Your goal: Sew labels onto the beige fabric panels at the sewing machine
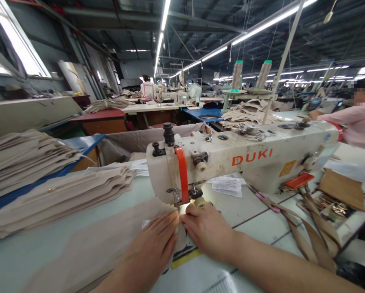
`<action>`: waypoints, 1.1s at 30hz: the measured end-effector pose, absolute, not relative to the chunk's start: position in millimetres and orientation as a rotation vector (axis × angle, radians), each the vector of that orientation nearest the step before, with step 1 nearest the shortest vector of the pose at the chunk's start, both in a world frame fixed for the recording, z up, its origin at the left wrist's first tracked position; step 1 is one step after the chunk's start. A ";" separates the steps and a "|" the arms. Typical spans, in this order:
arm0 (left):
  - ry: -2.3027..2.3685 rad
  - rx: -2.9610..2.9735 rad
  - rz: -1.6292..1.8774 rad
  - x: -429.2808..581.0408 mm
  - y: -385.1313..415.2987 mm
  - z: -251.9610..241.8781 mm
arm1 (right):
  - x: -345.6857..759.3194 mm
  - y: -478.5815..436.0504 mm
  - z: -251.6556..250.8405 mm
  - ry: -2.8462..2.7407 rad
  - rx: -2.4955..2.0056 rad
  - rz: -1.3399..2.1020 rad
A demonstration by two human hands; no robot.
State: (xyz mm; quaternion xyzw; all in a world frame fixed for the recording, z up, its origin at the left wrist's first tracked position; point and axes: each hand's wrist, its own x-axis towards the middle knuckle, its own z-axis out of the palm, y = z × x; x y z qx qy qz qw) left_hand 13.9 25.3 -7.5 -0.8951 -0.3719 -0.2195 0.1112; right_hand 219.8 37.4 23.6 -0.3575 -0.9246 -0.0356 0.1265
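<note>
Though half-hidden, fabric probably lengthwise toward sewing machine

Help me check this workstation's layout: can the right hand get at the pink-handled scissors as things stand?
Probably yes: the scissors lie to the right of the right hand, with nothing seen blocking between, though tan straps crowd the handles.

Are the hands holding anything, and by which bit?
The left hand rests on the beige cloth near its right edge. Whether the right hand, curled beside that edge, pinches it can't be told.
</note>
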 end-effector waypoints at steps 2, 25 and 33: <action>-1.075 -2.624 -0.652 13.3 25.7 -7.8 | 220.0 38.0 23.1 -2.676 -1.033 -0.110; -1.130 -2.602 -0.597 12.1 36.5 -3.6 | 220.5 35.3 17.6 -2.619 -1.037 -0.112; -1.268 -2.641 -0.549 5.1 41.3 -5.2 | 221.9 33.7 14.1 -2.587 -1.033 -0.094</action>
